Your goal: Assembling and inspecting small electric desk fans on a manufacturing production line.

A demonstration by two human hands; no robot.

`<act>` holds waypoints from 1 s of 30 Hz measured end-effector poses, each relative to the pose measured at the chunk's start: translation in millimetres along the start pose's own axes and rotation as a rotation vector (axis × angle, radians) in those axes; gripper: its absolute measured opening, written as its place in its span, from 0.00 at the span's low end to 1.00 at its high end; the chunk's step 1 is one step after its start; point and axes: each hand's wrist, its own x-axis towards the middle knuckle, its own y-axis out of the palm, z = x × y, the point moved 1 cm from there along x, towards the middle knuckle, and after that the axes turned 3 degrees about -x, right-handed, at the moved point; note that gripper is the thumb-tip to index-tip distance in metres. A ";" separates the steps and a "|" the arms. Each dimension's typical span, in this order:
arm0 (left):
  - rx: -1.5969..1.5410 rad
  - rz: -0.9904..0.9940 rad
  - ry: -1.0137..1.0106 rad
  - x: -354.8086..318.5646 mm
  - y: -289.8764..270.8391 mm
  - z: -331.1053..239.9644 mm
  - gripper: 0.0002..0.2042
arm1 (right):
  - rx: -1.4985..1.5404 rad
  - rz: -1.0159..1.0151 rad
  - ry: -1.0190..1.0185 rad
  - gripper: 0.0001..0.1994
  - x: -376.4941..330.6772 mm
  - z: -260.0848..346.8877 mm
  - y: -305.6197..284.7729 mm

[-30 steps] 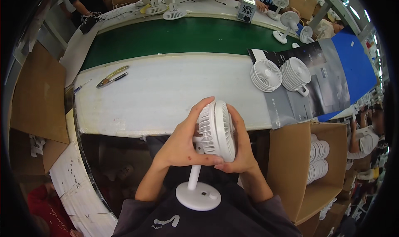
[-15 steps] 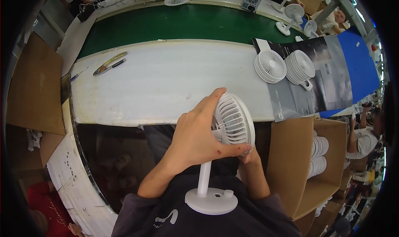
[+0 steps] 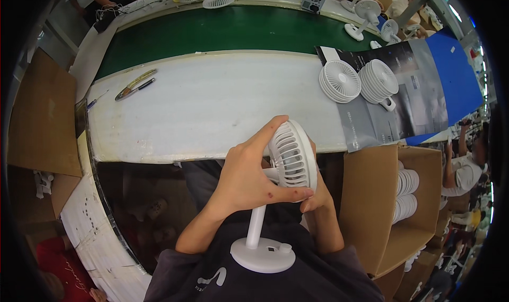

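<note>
Currently left hand [image 3: 245, 176] and right hand [image 3: 320, 193] are clasping desk fan head [image 3: 289, 156], curled wide; apparently pressing rim [image 3: 308, 152], next needing even pressure.

A black T-shirt [image 3: 318, 283] bears a curved white print [image 3: 219, 275] on its front — small pale lettering [image 3: 200, 288] at the print's lower left — and loose, short charcoal sleeves [image 3: 170, 265], one left of the print, the other far to its right; above the print, a small spot [image 3: 270, 195] marks the left hand [image 3: 245, 176]

Fan head [image 3: 294, 159] turned — R hand [image 3: 321, 192] mostly behind now
</note>
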 end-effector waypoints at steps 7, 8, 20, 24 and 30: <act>-0.197 0.089 -0.104 -2.3 -4.0 3.1 0.53 | -0.180 0.003 -0.168 0.73 1.5 7.3 3.7; -0.207 0.104 -0.114 -1.6 -5.0 4.3 0.53 | -0.208 0.000 -0.203 0.72 2.0 8.6 3.9; -0.429 0.196 -0.073 -29.8 6.2 58.6 0.37 | -1.170 0.029 -0.565 0.47 -33.9 5.7 4.2; -0.507 0.169 -0.089 -53.6 21.3 80.6 0.36 | -0.755 -0.273 -0.390 0.33 -58.1 -24.9 -0.1; -0.516 0.181 -0.003 -72.8 35.2 85.7 0.36 | -0.258 -0.550 0.178 0.21 -78.3 -60.2 -5.3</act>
